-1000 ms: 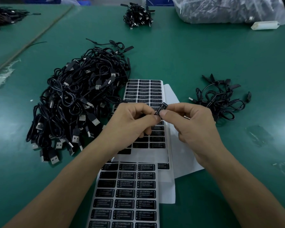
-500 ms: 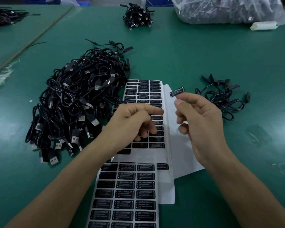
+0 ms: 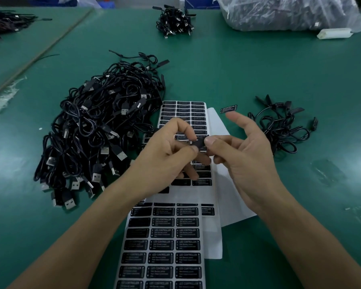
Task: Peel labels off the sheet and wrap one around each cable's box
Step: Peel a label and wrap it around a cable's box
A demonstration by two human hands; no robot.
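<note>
Over the upper label sheet, my left hand and my right hand meet. Between them is a small black cable box. My left thumb and forefinger pinch its left end, and my right thumb and a lower finger pinch its right end; its cable is hidden. A peeled black label sticks to the raised tip of my right forefinger, clear of the box. A second label sheet, printed "LED CONTROLLER", lies nearer me under my forearms.
A big heap of black USB cables lies left of the sheets on the green table. A small cable pile lies right. Further back are another bundle, a plastic bag and a white block.
My right hand lifted away with the peeled label on its forefinger, then came back to the left hand. Both hands now pinch the small black box between them.
</note>
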